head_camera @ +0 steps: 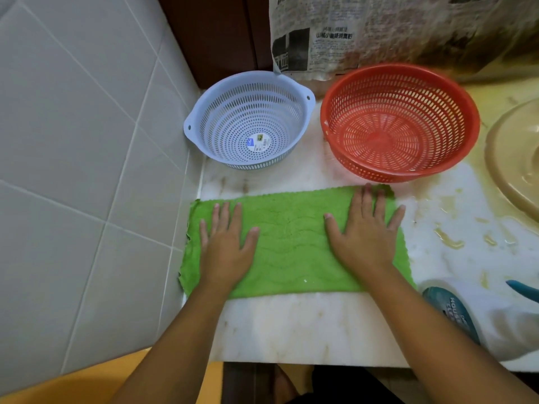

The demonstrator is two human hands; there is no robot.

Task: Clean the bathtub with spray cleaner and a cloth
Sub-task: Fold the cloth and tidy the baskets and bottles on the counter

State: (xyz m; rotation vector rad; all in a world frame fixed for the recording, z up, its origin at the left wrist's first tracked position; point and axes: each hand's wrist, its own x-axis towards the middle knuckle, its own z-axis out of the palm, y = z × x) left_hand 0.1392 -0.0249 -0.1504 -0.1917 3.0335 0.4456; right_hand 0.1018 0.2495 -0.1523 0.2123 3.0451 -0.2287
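We note the green cloth [294,246] spread flat on the marble counter [291,325], its left edge against the tiled wall [73,141]. Left hand [226,246] and right hand [364,237] lie palm-down on it, fingers straight and spread, gripping nothing. Behind the cloth stand a blue colander [250,121] and a red colander [399,123]. A spray bottle [455,313] lies at the counter's front right.

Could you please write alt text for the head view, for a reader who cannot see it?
The left hand and right hand press flat on a green cloth spread on a stained white counter. Behind it stand a blue colander and a red colander; a spray bottle sits at the right edge, a tiled wall at the left.
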